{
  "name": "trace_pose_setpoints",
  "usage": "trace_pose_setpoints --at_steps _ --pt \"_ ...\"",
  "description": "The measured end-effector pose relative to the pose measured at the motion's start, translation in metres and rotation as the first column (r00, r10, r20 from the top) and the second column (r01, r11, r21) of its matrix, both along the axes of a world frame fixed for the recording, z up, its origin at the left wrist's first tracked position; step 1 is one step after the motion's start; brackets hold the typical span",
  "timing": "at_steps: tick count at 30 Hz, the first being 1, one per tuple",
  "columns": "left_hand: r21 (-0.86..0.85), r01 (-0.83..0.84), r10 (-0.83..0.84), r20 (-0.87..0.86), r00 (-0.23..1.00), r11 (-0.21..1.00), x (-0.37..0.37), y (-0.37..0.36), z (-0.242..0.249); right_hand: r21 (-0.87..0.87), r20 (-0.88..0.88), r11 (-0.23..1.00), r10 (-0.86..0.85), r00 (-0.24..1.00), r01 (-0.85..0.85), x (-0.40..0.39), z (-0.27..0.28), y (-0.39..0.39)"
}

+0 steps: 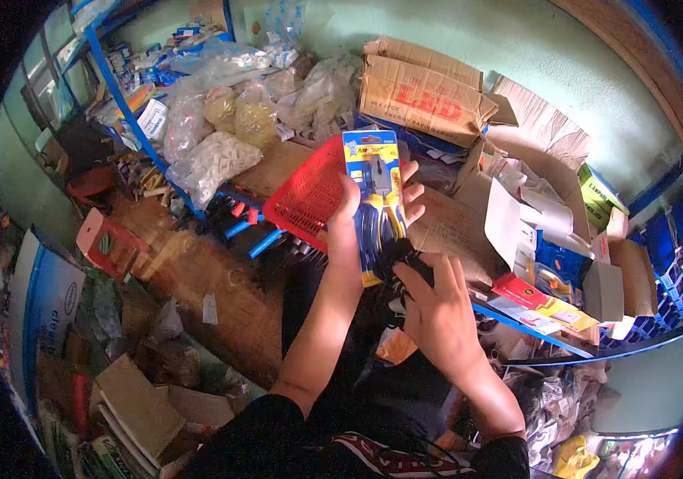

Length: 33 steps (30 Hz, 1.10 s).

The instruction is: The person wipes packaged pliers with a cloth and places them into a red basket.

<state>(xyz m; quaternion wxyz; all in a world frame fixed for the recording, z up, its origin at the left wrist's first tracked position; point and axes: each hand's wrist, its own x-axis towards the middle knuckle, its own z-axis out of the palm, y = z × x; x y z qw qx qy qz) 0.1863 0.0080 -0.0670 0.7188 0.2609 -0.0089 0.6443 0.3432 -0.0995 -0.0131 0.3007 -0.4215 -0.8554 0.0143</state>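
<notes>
Held upright in front of me is a pair of combination pliers (388,211) on a blue and yellow card. The pliers have blue and yellow handles. My left hand (344,227) grips the pack from behind, its thumb along the left edge and its fingertips showing at the right. Against the lower right of the pack, my right hand (443,319) has its fingers closed on a crumpled black item (407,267), whose kind I cannot make out. Just behind the pack sits a red plastic basket (297,199), partly hidden by it.
Clear plastic bags (217,160) crowd the blue-framed shelf at back left. A large cardboard box (425,96) stands behind the basket. On the right, an open box (545,215) holds mixed packages. More cartons (138,407) lie at lower left, beside a wooden surface (205,279).
</notes>
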Motion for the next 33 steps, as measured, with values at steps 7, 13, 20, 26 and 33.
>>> trace_pose_setpoints --at_steps 7,13,20,26,33 --pt "0.033 0.056 -0.061 0.167 0.984 0.998 -0.004 0.011 -0.006 -0.179 0.094 0.978 0.123 0.988 -0.105 0.019 0.002 -0.022" --pt "-0.083 -0.111 0.11 -0.02 0.994 0.99 -0.001 -0.004 0.007 -0.014 -0.12 0.999 -0.048 0.992 0.046 0.019 0.03 -0.013" --pt "-0.011 0.014 -0.012 0.16 0.987 1.0 -0.003 0.004 0.002 -0.063 -0.159 0.997 -0.049 0.986 0.039 -0.002 -0.011 -0.008" --pt "0.021 0.044 -0.048 0.388 0.92 0.999 -0.007 0.02 -0.009 -0.072 -0.254 0.997 -0.014 0.967 -0.005 -0.005 -0.031 -0.022" --pt "-0.009 0.09 -0.077 0.427 0.901 0.996 -0.001 0.015 -0.002 -0.008 -0.394 0.969 -0.23 0.89 0.247 -0.011 -0.03 -0.006"
